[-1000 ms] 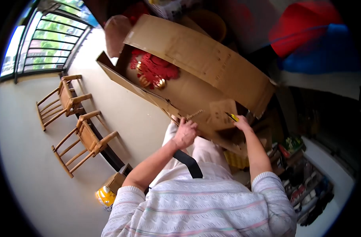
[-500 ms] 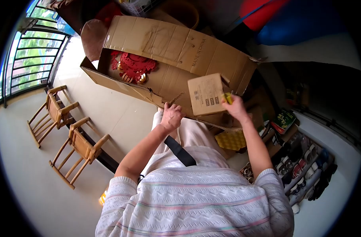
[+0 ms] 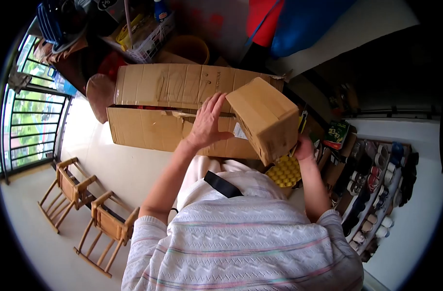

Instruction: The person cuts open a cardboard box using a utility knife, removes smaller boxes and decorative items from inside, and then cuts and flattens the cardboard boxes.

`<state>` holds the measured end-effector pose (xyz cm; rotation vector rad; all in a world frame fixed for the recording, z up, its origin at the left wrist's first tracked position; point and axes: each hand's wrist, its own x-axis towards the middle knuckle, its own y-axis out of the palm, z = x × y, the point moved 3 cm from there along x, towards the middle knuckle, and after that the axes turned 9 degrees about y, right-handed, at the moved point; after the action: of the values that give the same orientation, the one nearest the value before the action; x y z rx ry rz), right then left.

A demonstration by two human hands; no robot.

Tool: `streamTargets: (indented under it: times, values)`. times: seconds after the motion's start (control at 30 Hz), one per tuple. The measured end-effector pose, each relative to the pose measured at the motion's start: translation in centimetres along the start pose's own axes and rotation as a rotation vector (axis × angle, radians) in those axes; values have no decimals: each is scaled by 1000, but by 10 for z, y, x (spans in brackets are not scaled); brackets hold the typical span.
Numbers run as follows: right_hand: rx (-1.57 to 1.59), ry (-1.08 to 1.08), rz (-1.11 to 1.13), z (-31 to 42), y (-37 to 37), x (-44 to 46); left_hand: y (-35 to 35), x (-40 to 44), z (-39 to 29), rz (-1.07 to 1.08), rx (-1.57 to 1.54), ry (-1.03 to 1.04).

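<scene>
A small cardboard box [image 3: 267, 116], tilted with a taped side up, is held above the right end of a large cardboard box [image 3: 153, 130]. My right hand [image 3: 305, 147] grips the small box at its lower right edge, the fingers partly hidden behind it. A slim yellow and black tool [image 3: 303, 119] shows beside the box above that hand; whether I hold it I cannot tell. My left hand [image 3: 207, 123] is open, fingers stretched, its tips close to the small box's left corner. The large box's flaps nearly meet, and a strip of red shows in the gap.
Two wooden chairs [image 3: 107, 220] stand on the floor to the left. A shoe rack [image 3: 371, 199] with several shoes is at the right, and a yellow egg tray [image 3: 283, 172] lies near my legs. Behind the large box are a white basket [image 3: 151, 46] and a round brown container [image 3: 187, 48].
The small box has been raised and turned in my right hand. My left hand has let go of the large box's edge and moved up. The large box's near flap now covers the red decorations.
</scene>
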<state>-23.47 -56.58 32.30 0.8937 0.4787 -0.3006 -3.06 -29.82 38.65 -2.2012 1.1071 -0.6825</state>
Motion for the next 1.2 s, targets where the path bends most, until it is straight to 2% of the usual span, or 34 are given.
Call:
streamTargets:
  times: [0.07,0.17,0.27,0.4,0.6,0.67,0.73,0.83,0.93,1.03,1.13,1.2]
  values:
    - [104,-73,110,2,45,-17,-33,15,-17,38,-74,108]
    - [101,-53,238,-8,25,-10,-62,29,-31,190,-224,203]
    - [165,-39,282,-28,35,3,-62,42,-31,331,-985,129]
    - [209,-2,237,-68,51,20,-57,45,-17,274,-1414,24]
    - [-6,42,-2,-108,63,26,-30,36,13,380,-1475,-78]
    - [-277,47,-112,-117,61,23,-27,31,20,341,-1441,-92]
    - [-684,45,-208,-123,59,21,-29,27,16,319,-1492,-214]
    - [-856,65,-303,-121,65,21,-26,23,15,299,-1510,-292]
    - [-2,62,-399,-104,78,15,-26,17,13,213,-1511,-388]
    - [-216,-35,-289,-81,76,17,-28,8,21,146,-1458,-487]
    - [-43,16,-423,-64,78,23,-28,4,26,117,-1427,-494]
    - [-138,-22,-435,-57,81,27,-24,3,30,114,-1419,-473]
